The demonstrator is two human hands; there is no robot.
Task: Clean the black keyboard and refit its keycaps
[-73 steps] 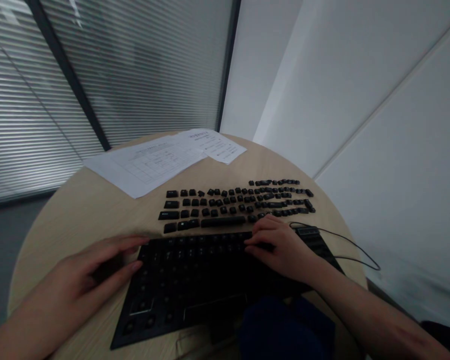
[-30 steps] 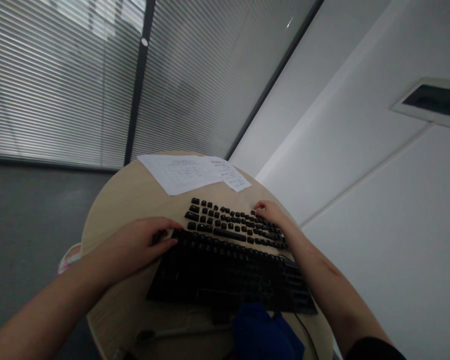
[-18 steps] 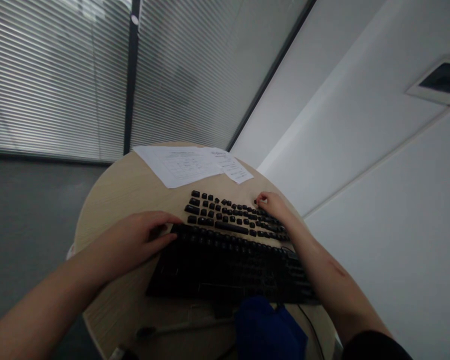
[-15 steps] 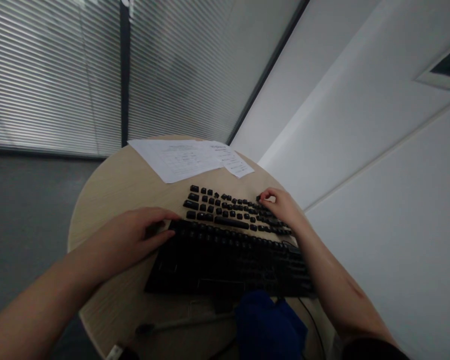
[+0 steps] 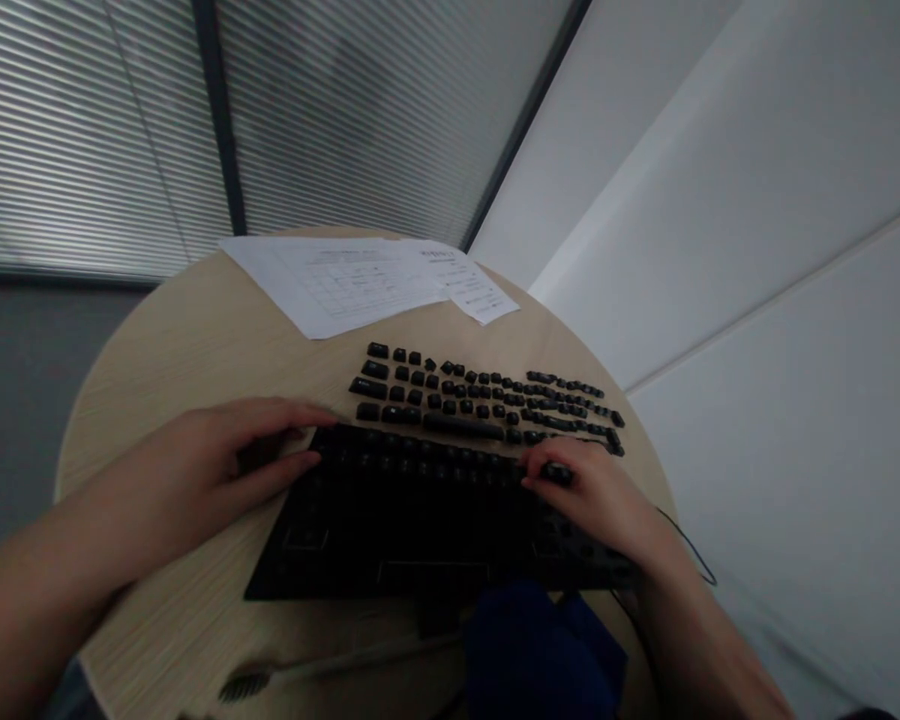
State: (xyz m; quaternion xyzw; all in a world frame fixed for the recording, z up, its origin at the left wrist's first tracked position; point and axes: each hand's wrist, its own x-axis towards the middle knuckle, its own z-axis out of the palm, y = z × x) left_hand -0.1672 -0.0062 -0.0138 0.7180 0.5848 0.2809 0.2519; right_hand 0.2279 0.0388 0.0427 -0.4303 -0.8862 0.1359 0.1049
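A black keyboard (image 5: 420, 530) lies on the round wooden table, with caps on its far rows and its nearer part dark and bare. My left hand (image 5: 232, 460) grips the keyboard's far left corner between thumb and fingers. Over the right part of the far rows, my right hand (image 5: 585, 485) is closed in a pinch; a small black keycap seems to be at its fingertips, mostly hidden. Just beyond the keyboard, loose black keycaps (image 5: 450, 388) are laid out in several rows, including a long space bar (image 5: 463, 427).
Printed paper sheets (image 5: 345, 285) lie at the table's far side. Nearer me are a brush (image 5: 285, 676) with dark bristles and a blue cloth (image 5: 540, 650). A thin cable (image 5: 694, 550) loops at the right. Wall and window blinds stand beyond the table.
My right hand has come back from the loose keycap rows to the keyboard, pinching a small keycap. My left hand stays at the keyboard's corner. The view has shifted slightly.
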